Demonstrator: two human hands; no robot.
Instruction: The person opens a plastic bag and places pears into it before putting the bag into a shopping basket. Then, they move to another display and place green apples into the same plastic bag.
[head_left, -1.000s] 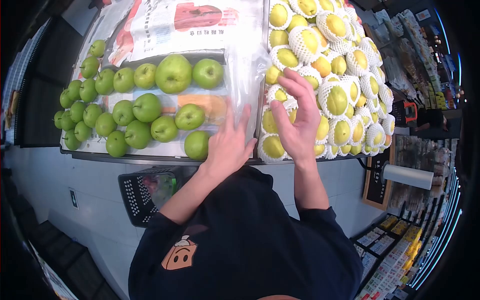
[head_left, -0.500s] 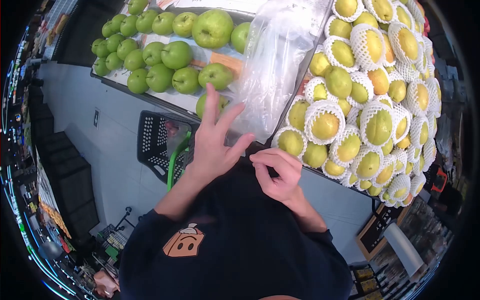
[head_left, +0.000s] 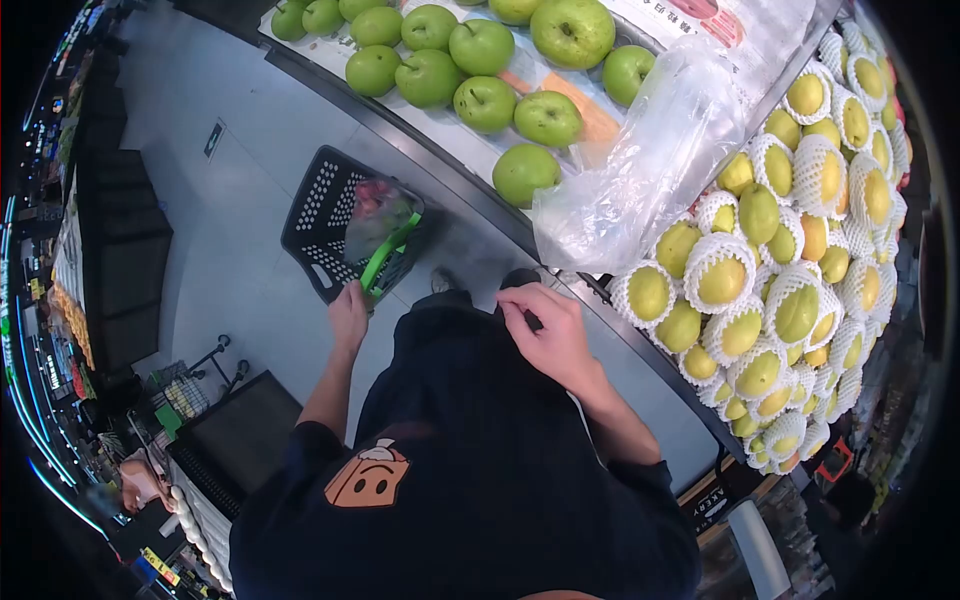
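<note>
My left hand (head_left: 349, 318) is closed at the near end of the green handle (head_left: 392, 252) of a black shopping basket (head_left: 312, 215). Inside the basket lies a clear bag of reddish produce (head_left: 375, 215), its kind not plain. In front of my body, my right hand (head_left: 548, 332) is curled with thumb and forefinger together, and nothing shows in it. A crumpled clear plastic bag (head_left: 640, 160) rests on the stand's edge, apart from both hands. Beside it on the stand are several green apples (head_left: 527, 175).
Yellow-green fruit in white foam nets (head_left: 720, 268) is piled on the right. The stand's dark edge (head_left: 400, 140) runs diagonally ahead of me. On the left are dark crates (head_left: 125, 240), and a wire trolley (head_left: 190, 395) is at lower left.
My left hand has gone from spread beside the apples and plastic bag down to the basket handle. My right hand stays closed. The view has shifted, showing more of the basket and floor.
</note>
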